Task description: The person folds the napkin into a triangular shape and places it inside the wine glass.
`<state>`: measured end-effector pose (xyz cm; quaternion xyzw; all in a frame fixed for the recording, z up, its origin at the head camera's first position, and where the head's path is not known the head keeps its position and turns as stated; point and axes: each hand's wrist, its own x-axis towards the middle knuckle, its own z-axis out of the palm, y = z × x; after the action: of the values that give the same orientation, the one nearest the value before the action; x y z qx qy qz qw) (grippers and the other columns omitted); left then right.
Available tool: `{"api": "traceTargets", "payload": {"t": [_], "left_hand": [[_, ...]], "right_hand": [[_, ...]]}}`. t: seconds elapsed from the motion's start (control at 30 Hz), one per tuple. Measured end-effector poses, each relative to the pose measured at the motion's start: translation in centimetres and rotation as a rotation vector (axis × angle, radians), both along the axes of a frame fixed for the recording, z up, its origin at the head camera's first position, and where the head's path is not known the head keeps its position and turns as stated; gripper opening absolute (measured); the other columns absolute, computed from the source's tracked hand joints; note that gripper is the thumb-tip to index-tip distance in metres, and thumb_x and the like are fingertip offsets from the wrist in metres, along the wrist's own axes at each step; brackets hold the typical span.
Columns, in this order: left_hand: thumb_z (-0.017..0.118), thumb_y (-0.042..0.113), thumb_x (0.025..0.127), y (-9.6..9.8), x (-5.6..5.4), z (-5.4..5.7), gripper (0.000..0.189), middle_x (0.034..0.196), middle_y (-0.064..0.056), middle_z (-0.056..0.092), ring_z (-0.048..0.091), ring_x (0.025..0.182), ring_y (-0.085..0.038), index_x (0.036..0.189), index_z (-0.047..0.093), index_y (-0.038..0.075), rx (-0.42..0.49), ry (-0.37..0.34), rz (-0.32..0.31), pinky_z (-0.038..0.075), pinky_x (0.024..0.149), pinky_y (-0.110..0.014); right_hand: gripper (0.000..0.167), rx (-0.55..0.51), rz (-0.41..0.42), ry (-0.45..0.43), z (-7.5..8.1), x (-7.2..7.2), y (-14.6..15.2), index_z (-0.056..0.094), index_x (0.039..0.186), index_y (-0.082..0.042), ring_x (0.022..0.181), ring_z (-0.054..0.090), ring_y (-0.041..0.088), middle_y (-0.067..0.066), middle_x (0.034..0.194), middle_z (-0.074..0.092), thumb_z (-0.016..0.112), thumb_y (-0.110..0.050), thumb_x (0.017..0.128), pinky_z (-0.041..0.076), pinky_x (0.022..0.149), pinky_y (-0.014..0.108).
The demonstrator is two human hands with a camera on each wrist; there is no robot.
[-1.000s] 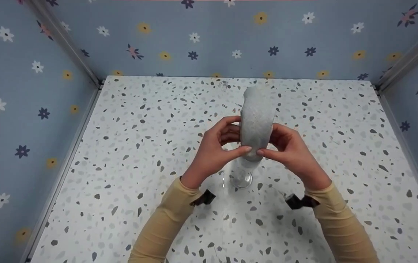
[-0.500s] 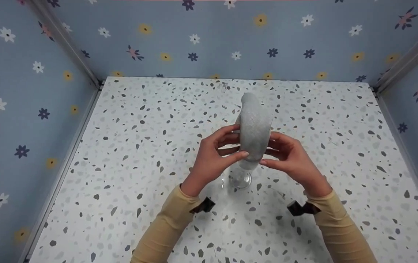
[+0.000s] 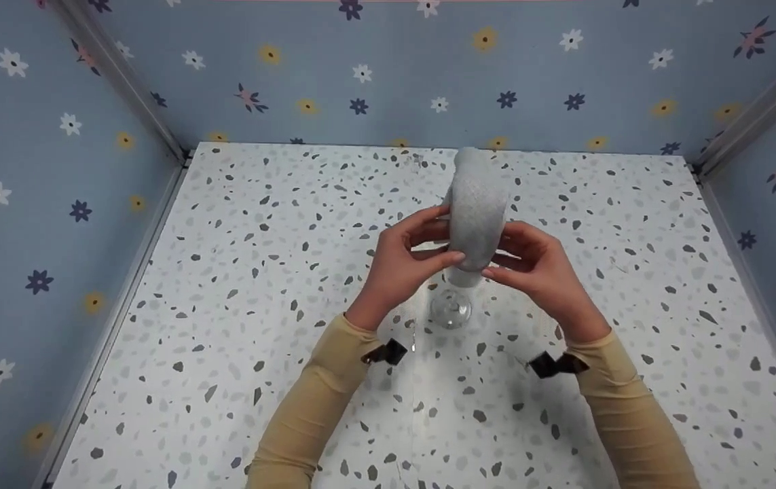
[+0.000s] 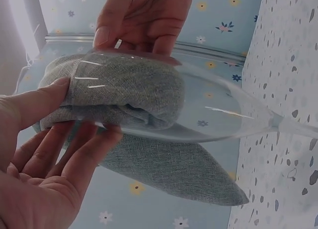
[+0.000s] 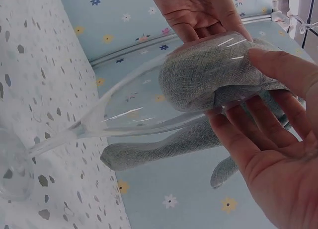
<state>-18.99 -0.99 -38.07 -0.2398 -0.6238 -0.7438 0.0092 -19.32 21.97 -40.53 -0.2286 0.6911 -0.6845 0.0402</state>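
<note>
A grey cloth napkin [image 3: 479,210] is rolled and tucked into the bowl of a clear stemmed wine glass [image 4: 218,107]. Loose ends of the cloth stick out past the rim and hang along the far side of the bowl. My left hand [image 3: 404,261] grips the glass near its rim, thumb over the cloth at the near side and fingers around the bowl. From the other side my right hand [image 3: 550,275] holds it the same way, its fingers under the bowl in the right wrist view. The round foot [image 3: 452,309] shows below; whether it touches the table cannot be told.
The white speckled table [image 3: 259,380] spreads around the hands. Blue panels with a flower print [image 3: 388,75] stand at the back and both sides. Small black cameras [image 3: 394,351] sit on the wrists.
Both hands dipped slightly toward the person, then moved away again with the glass and napkin. The glass's foot now appears farther back, and its stem area shows more below the hands.
</note>
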Motion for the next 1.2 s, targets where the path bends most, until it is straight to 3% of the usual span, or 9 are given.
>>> {"api": "traceTargets", "payload": {"t": [0.2, 0.43, 0.57, 0.67, 0.83, 0.97, 1.1, 1.2], "left_hand": [[0.073, -0.008, 0.079, 0.1, -2.3, -0.1, 0.057, 0.117, -0.019, 0.062, 0.062, 0.105, -0.028, 0.131, 0.053, -0.005, -0.011, 0.012, -0.012, 0.053, 0.085, -0.039], [0.073, -0.007, 0.079, 0.0, -3.1, 0.0, 0.058, 0.117, -0.019, 0.062, 0.062, 0.106, -0.029, 0.133, 0.051, -0.004, -0.028, -0.014, -0.035, 0.052, 0.086, -0.039], [0.073, -0.006, 0.081, -0.1, -3.5, 0.4, 0.062, 0.118, -0.018, 0.061, 0.060, 0.108, -0.026, 0.137, 0.047, -0.004, -0.065, -0.030, -0.073, 0.049, 0.092, -0.039], [0.072, -0.004, 0.082, -0.1, -3.7, 0.7, 0.065, 0.118, -0.018, 0.060, 0.058, 0.110, -0.025, 0.140, 0.041, -0.004, -0.105, -0.026, -0.100, 0.045, 0.097, -0.040], [0.072, -0.002, 0.083, -0.1, -3.9, 1.4, 0.068, 0.115, -0.019, 0.058, 0.058, 0.109, -0.027, 0.141, 0.038, -0.004, -0.146, -0.020, -0.117, 0.043, 0.099, -0.038], [0.075, 0.004, 0.082, 0.2, -4.5, 1.3, 0.063, 0.114, -0.015, 0.060, 0.059, 0.106, -0.024, 0.138, 0.045, 0.000, -0.145, -0.041, -0.076, 0.045, 0.096, -0.035], [0.076, 0.007, 0.082, 0.6, -4.6, 2.1, 0.046, 0.110, -0.012, 0.064, 0.061, 0.102, -0.022, 0.124, 0.059, -0.001, -0.113, -0.060, 0.022, 0.049, 0.090, -0.033], [0.076, 0.004, 0.081, 0.6, -4.1, 3.6, 0.037, 0.105, -0.013, 0.066, 0.063, 0.099, -0.022, 0.115, 0.064, -0.004, -0.101, -0.074, 0.071, 0.051, 0.086, -0.033]], "right_hand": [[0.053, -0.021, -0.004, -0.003, -0.1, -2.1, 0.1, 0.056, 0.130, -0.002, 0.118, 0.054, 0.034, 0.018, 0.126, 0.056, 0.072, 0.008, 0.080, 0.045, 0.097, 0.042], [0.056, -0.033, 0.026, -0.023, -0.1, -2.8, 0.3, 0.053, 0.132, -0.002, 0.120, 0.052, 0.034, 0.019, 0.128, 0.054, 0.071, 0.008, 0.081, 0.043, 0.099, 0.041], [0.054, -0.065, 0.035, -0.055, 0.4, -2.9, 0.1, 0.051, 0.133, -0.002, 0.121, 0.050, 0.035, 0.020, 0.129, 0.053, 0.070, 0.007, 0.083, 0.041, 0.101, 0.040], [0.050, -0.083, 0.009, -0.079, 0.8, -3.0, -0.2, 0.052, 0.133, -0.001, 0.120, 0.050, 0.035, 0.021, 0.128, 0.053, 0.068, 0.003, 0.086, 0.042, 0.099, 0.040], [0.043, -0.100, -0.106, -0.090, 1.7, -3.1, -0.9, 0.056, 0.127, 0.001, 0.113, 0.054, 0.035, 0.021, 0.122, 0.057, 0.070, -0.002, 0.087, 0.047, 0.092, 0.038], [0.043, -0.144, -0.154, -0.078, 2.5, -3.3, -1.3, 0.057, 0.123, 0.003, 0.109, 0.057, 0.036, 0.022, 0.119, 0.059, 0.072, 0.001, 0.083, 0.049, 0.091, 0.040], [0.044, -0.171, -0.177, -0.048, 3.0, -3.4, -1.4, 0.058, 0.121, 0.003, 0.107, 0.059, 0.036, 0.023, 0.118, 0.060, 0.074, 0.004, 0.080, 0.049, 0.091, 0.041], [0.043, -0.180, -0.193, -0.037, 3.1, -3.5, -1.5, 0.058, 0.120, 0.003, 0.105, 0.060, 0.036, 0.023, 0.116, 0.061, 0.074, 0.005, 0.079, 0.049, 0.090, 0.040]]}}
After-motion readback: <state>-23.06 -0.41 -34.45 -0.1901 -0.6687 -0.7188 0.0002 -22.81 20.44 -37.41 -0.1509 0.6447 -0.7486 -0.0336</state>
